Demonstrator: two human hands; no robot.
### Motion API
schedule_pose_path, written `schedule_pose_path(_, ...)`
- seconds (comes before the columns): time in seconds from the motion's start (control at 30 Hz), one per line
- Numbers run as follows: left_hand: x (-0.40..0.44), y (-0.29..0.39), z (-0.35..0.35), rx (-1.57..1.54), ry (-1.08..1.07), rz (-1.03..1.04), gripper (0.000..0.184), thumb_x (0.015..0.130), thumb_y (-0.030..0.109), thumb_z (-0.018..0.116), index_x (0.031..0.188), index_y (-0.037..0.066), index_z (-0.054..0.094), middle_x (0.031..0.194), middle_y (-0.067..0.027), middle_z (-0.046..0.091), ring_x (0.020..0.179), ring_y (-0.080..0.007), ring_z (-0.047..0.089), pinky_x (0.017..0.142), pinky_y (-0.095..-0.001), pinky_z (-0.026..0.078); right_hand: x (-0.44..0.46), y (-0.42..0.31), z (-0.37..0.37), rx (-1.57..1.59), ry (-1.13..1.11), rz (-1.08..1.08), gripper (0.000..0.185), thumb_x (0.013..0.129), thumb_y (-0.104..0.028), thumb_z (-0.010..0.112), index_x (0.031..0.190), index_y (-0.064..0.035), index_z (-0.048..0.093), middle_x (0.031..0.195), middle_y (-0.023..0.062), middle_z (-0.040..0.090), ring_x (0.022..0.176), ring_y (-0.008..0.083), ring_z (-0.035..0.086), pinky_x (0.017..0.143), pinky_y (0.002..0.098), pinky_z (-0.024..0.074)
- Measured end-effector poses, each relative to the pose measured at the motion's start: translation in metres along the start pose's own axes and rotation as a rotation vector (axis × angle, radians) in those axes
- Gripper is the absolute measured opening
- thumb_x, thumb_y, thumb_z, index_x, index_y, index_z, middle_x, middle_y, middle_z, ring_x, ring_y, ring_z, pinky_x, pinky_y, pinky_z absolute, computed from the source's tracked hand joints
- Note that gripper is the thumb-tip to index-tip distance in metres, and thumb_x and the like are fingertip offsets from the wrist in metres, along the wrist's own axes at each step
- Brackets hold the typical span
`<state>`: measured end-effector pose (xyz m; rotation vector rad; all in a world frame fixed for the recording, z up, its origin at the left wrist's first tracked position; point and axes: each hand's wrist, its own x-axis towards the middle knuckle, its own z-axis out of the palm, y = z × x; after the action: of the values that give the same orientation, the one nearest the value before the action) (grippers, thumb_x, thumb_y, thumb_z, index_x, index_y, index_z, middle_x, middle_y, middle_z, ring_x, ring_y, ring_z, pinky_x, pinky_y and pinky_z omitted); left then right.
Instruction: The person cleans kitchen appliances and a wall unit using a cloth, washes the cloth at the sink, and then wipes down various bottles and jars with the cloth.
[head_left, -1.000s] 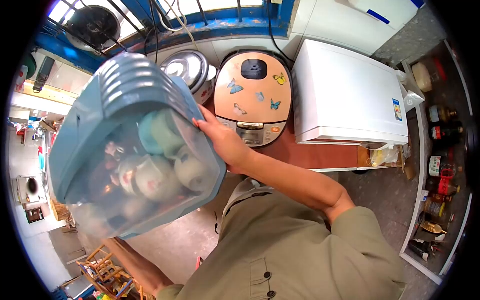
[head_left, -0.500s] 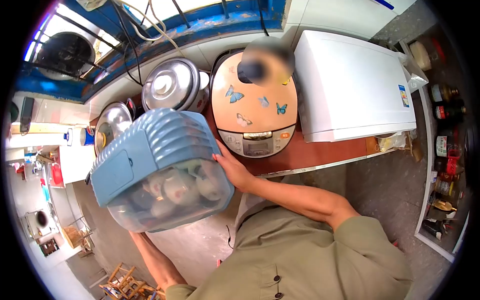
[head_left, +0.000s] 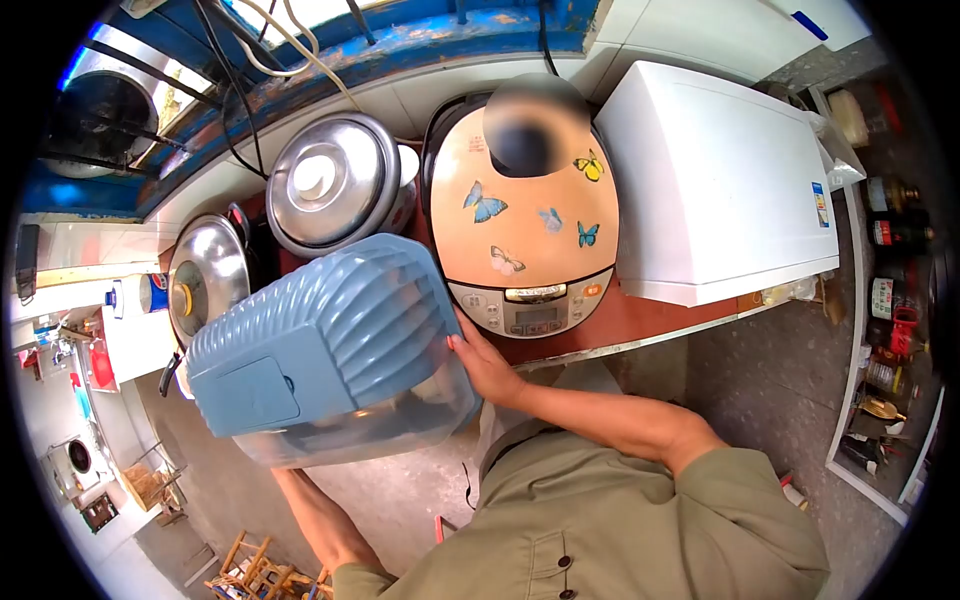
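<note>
A clear plastic storage box (head_left: 350, 440) with a ribbed blue lid (head_left: 340, 335) is held up in front of my body, tilted. My right hand (head_left: 488, 368) is closed on its right end, fingers behind the edge and thumb at the side. At the near left, my left hand (head_left: 288, 482) reaches beneath the box; its fingers are hidden and only the wrist area shows. Through the clear wall, dishes show only dimly. Just beyond the box stands a rice cooker (head_left: 530, 235) with butterfly pictures on its lid.
A lidded steel pot (head_left: 335, 180) and a pan with a domed lid (head_left: 210, 275) stand left of the cooker. To its right is a white appliance (head_left: 720, 180). Bottles fill a shelf (head_left: 885, 300) at far right. A wooden chair (head_left: 250, 570) is on the floor at lower left.
The box has tipped so its lid faces me more, and the bowls inside, plainer before, are now mostly covered. Both hands keep hold. The view has shifted slightly.
</note>
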<state>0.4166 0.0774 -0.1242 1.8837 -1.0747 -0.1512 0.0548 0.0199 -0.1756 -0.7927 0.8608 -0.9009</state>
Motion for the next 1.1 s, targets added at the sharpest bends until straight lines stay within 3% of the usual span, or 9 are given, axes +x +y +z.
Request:
schedule_pose_path(0.07, 0.002, -0.005, 0.001, 0.011, -0.007, 0.006, 0.034, 0.094, 0.021, 0.052, 0.120, -0.002, 0.055, 0.116, -0.0118, 0.060, 0.103, -0.0217, 0.056, 0.090, -0.0327, 0.045, -0.003, 0.005, 0.001, 0.025, 0.029, 0.048, 0.053, 0.103, -0.018, 0.036, 0.150, -0.0018, 0.017, 0.146, 0.0081, 0.033, 0.126, 0.0132, 0.039, 0.106, 0.0279, 0.0325)
schedule_pose_path(0.5, 0.004, -0.019, 0.002, 0.062, -0.064, 0.012, 0.036, 0.094, 0.023, 0.053, 0.121, -0.002, 0.054, 0.119, -0.0123, 0.059, 0.107, -0.0226, 0.054, 0.094, -0.0327, 0.043, -0.025, 0.016, 0.017, 0.057, 0.081, 0.076, 0.055, 0.103, -0.016, 0.034, 0.151, -0.0023, 0.011, 0.150, 0.0048, 0.027, 0.129, 0.0108, 0.033, 0.107, 0.0261, 0.0267)
schedule_pose_path(0.57, 0.005, -0.019, 0.001, -0.092, -0.092, -0.132, 0.038, 0.094, 0.023, 0.055, 0.121, -0.002, 0.054, 0.119, -0.0116, 0.059, 0.107, -0.0219, 0.054, 0.094, -0.0320, 0.042, -0.027, 0.028, 0.017, 0.041, 0.109, 0.047, 0.054, 0.103, -0.017, 0.035, 0.150, -0.0028, 0.014, 0.149, 0.0081, 0.030, 0.128, 0.0133, 0.037, 0.106, 0.0283, 0.0321)
schedule_pose_path(0.63, 0.009, -0.028, -0.004, 0.029, -0.135, -0.002, 0.038, 0.093, 0.024, 0.055, 0.121, -0.002, 0.053, 0.117, -0.0112, 0.059, 0.106, -0.0215, 0.054, 0.093, -0.0340, 0.043, -0.017, 0.027, 0.013, 0.029, 0.103, 0.037, 0.054, 0.103, -0.017, 0.036, 0.150, -0.0029, 0.015, 0.149, 0.0077, 0.030, 0.128, 0.0132, 0.037, 0.106, 0.0281, 0.0321)
schedule_pose_path(0.77, 0.009, -0.041, 0.001, 0.060, -0.121, 0.026, 0.040, 0.094, 0.025, 0.053, 0.124, -0.002, 0.051, 0.120, -0.0114, 0.057, 0.109, -0.0226, 0.053, 0.095, -0.0349, 0.042, 0.007, 0.023, 0.006, 0.100, 0.135, 0.036, 0.053, 0.102, -0.014, 0.036, 0.149, 0.0006, 0.017, 0.149, 0.0050, 0.029, 0.127, 0.0104, 0.034, 0.105, 0.0250, 0.0292)
schedule_pose_path(0.93, 0.009, -0.054, 0.000, 0.083, -0.167, -0.006, 0.042, 0.095, 0.026, 0.050, 0.127, -0.001, 0.049, 0.124, -0.0116, 0.055, 0.113, -0.0241, 0.052, 0.098, -0.0361, 0.042, 0.012, 0.027, 0.002, -0.052, 0.183, 0.021, 0.052, 0.102, -0.020, 0.039, 0.148, -0.0017, 0.023, 0.128, 0.0038, 0.049, 0.105, 0.0115, 0.049, 0.098, 0.0277, 0.0389)
schedule_pose_path(1.0, 0.017, -0.053, 0.007, -0.128, -0.108, 0.010, 0.043, 0.096, 0.027, 0.048, 0.128, -0.001, 0.048, 0.126, -0.0117, 0.054, 0.114, -0.0247, 0.051, 0.099, -0.0366, 0.041, 0.011, 0.033, 0.002, -0.059, 0.167, -0.004, 0.052, 0.102, -0.022, 0.039, 0.148, -0.0023, 0.024, 0.128, 0.0042, 0.049, 0.106, 0.0120, 0.049, 0.098, 0.0277, 0.0388)
schedule_pose_path(1.03, 0.016, -0.061, 0.002, 0.034, -0.083, 0.010, 0.043, 0.096, 0.027, 0.048, 0.129, -0.001, 0.047, 0.126, -0.0118, 0.054, 0.115, -0.0250, 0.051, 0.099, -0.0368, 0.041, 0.010, 0.034, 0.002, -0.073, 0.160, -0.037, 0.052, 0.102, -0.024, 0.039, 0.148, -0.0030, 0.025, 0.128, 0.0047, 0.049, 0.106, 0.0125, 0.050, 0.098, 0.0277, 0.0388)
schedule_pose_path(1.1, 0.016, -0.077, 0.003, 0.008, -0.085, -0.041, 0.044, 0.097, 0.028, 0.046, 0.130, 0.000, 0.046, 0.128, -0.0119, 0.053, 0.116, -0.0256, 0.050, 0.100, -0.0373, 0.041, 0.008, 0.035, 0.001, -0.134, 0.161, -0.051, 0.053, 0.102, -0.028, 0.039, 0.148, -0.0043, 0.026, 0.129, 0.0050, 0.049, 0.108, 0.0127, 0.050, 0.098, 0.0282, 0.0388)
